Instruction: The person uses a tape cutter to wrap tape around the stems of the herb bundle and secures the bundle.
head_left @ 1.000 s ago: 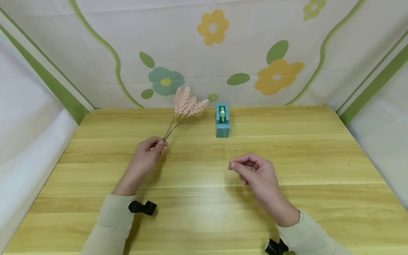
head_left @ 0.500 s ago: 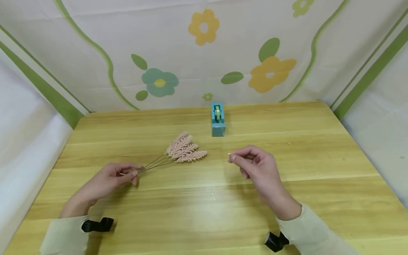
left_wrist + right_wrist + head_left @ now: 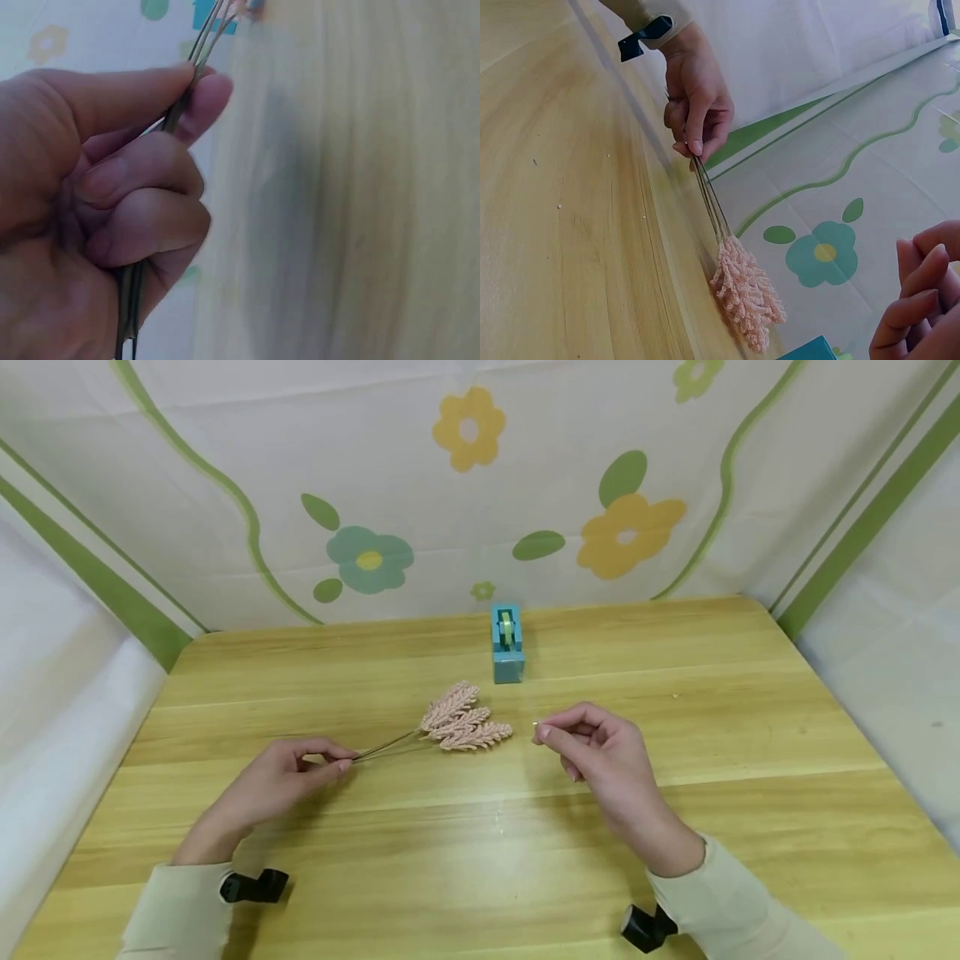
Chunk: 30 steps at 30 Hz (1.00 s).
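Over the bench [image 3: 420,877], one bunch of pink flower sprigs [image 3: 467,720], heads lying beyond the left hand [image 3: 288,772], pointing toward the right hand [image 3: 609,756]. Left: fingers [image 3: 161,217] curled round the thin dark stems [image 3: 129,300]. Right: thumb and forefinger pinching a small pale scrap [image 3: 536,724], perhaps clear tape, too small to tell. Behind the heads: one blue tape dispenser [image 3: 508,647].

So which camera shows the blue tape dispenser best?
The head view: the whole tape dispenser, roll included, stands unblocked there. The left wrist view catches only part at its top edge; the right wrist view, just a corner at the bottom.
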Each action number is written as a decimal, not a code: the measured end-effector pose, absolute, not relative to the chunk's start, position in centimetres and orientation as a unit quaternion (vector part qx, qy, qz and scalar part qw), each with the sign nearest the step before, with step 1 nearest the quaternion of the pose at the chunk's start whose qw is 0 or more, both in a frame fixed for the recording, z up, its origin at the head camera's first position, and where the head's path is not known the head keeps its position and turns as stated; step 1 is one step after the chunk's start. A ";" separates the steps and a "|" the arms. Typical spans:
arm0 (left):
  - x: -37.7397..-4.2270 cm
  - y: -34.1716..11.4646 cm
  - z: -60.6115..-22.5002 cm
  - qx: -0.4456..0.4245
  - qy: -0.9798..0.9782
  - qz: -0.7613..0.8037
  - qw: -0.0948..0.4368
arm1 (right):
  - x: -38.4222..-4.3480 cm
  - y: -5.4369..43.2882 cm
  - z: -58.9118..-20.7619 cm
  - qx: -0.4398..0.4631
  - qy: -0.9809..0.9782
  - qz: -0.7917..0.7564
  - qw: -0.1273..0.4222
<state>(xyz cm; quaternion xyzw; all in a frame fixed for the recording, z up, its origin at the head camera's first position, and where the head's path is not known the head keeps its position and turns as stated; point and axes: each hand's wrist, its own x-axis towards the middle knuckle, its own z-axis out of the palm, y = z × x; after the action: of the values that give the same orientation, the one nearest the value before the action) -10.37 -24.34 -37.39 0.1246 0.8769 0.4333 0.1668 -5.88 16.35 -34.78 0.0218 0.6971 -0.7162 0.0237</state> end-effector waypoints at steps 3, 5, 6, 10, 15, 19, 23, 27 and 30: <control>-10.6 -23.5 -37.7 0.116 0.880 0.433 0.159 | -6.0 16.4 -34.8 0.022 0.699 -0.715 0.023; -10.7 -22.9 -37.9 0.111 0.879 0.435 0.161 | -6.1 16.4 -34.8 0.023 0.699 -0.715 0.023; -10.8 -22.6 -38.0 0.111 0.878 0.435 0.162 | -6.1 16.4 -34.8 0.024 0.698 -0.715 0.023; -11.3 -21.2 -38.2 0.122 0.877 0.433 0.167 | -6.1 16.4 -34.8 0.024 0.698 -0.715 0.022; -11.9 -19.3 -38.6 0.158 0.873 0.429 0.169 | -6.2 16.3 -34.9 0.019 0.697 -0.717 0.020; -12.5 -17.2 -38.9 0.191 0.870 0.422 0.169 | -6.2 16.3 -34.9 0.014 0.696 -0.717 0.018; -13.1 -14.5 -38.7 0.217 0.870 0.406 0.179 | -6.2 16.2 -34.9 0.018 0.695 -0.719 0.019; -13.7 -11.3 -38.1 0.255 0.870 0.383 0.179 | -6.2 16.1 -35.0 0.023 0.696 -0.717 0.024; -14.1 -9.1 -37.7 0.289 0.864 0.373 0.176 | -6.1 16.1 -35.3 0.020 0.693 -0.720 0.024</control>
<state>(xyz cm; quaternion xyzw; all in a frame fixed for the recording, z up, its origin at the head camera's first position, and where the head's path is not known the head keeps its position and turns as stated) -14.10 -9.09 -37.69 0.2888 0.8640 0.3728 0.1764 -6.10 16.15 -35.26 0.0204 0.6931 -0.7202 0.0245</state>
